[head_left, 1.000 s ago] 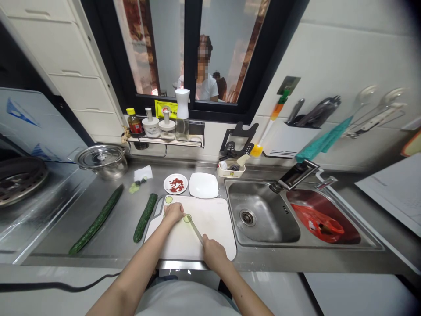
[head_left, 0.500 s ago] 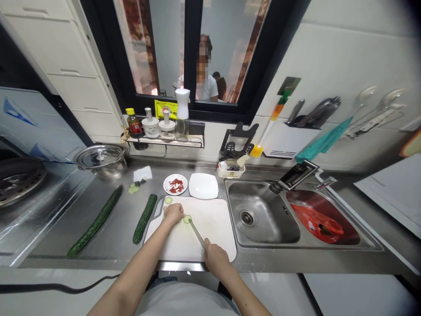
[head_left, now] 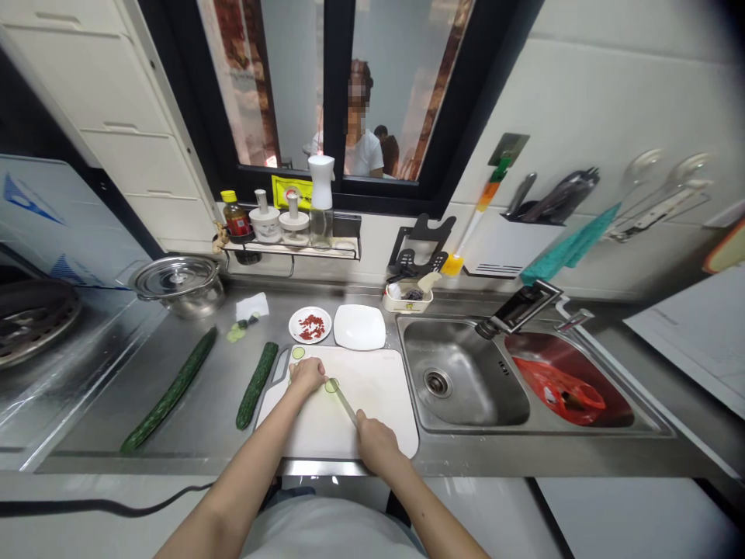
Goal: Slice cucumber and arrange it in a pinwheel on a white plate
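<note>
My right hand [head_left: 378,445] grips the handle of a knife [head_left: 348,405], whose blade points up and left over the white cutting board [head_left: 378,388]. At the blade's tip is a round cucumber slice [head_left: 331,385]. Beside it my left hand [head_left: 307,376] rests on the board with fingers curled together; bits of pale green show at its edge, but what lies under the fingers is hidden. Another cucumber slice [head_left: 298,352] lies at the board's upper left corner. A cut cucumber [head_left: 257,386] lies just left of the board, and a longer cucumber [head_left: 170,390] farther left.
Behind the board stand a small plate of chopped red pieces [head_left: 294,328] and a white square plate [head_left: 359,328]. To the right is a sink [head_left: 466,373] with a faucet [head_left: 518,310]. A lidded pot [head_left: 180,283] stands back left; green scraps [head_left: 236,332] lie near a white tissue [head_left: 252,305].
My right hand has shifted slightly left and up along with the knife. The left hand and the slice at the blade's tip stay nearly in place.
</note>
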The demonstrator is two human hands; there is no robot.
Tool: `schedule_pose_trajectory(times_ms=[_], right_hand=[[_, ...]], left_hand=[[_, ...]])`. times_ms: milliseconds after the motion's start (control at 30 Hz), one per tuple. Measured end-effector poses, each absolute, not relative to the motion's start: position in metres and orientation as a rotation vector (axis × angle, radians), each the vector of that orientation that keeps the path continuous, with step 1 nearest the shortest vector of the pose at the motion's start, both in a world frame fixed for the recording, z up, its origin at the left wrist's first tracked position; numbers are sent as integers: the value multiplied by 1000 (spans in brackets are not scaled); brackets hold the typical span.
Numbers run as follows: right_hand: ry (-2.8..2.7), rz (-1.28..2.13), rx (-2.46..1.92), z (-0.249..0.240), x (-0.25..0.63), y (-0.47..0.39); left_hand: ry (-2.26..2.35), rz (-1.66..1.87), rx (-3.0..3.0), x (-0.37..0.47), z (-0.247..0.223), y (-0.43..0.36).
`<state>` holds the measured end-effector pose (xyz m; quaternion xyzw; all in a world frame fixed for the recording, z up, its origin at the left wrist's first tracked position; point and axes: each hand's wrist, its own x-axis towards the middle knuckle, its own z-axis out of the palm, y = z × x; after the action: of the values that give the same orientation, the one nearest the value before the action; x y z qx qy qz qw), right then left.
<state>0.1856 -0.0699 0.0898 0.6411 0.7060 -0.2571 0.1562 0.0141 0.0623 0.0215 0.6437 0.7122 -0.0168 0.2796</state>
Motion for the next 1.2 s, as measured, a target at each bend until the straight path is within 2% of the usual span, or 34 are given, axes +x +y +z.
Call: schedule_pose_trajectory(times_ms=[800,1200], right_hand=[[2076,-653,1795,98,193,-64],[2177,-611,1888,75,207,-78]], left_hand=[[1921,-22,1740,14,22,60],[1927,-55,1763,15,25,58]])
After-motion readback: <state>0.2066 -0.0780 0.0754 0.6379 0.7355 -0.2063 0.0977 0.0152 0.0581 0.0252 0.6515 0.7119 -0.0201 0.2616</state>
